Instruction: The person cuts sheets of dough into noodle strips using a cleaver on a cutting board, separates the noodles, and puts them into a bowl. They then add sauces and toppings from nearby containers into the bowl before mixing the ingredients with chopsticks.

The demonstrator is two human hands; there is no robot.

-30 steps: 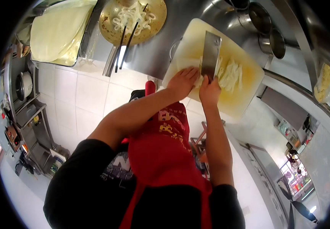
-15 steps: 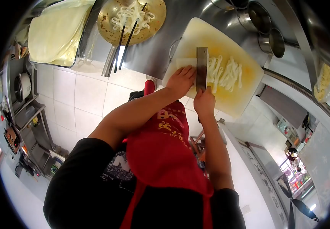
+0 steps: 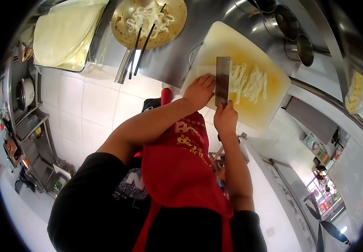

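My right hand is closed round the handle of a wide cleaver, whose blade stands over a pale cutting board. Left of the blade, my left hand presses down on a pale folded sheet, its fingers close together and their tips near the blade. The sheet is mostly covered by that hand. Right of the cleaver lie loose piles of white cut strips on the yellow-stained part of the board.
At the upper left, a wok holds white strips and two black chopsticks. Beside it a tray holds stacked pale sheets. Metal pots stand at the upper right. A metal shelf rack is at the left.
The cleaver has tilted slightly and its handle end has shifted a little down. The view has shifted slightly, moving the wok and tray a little to the right.
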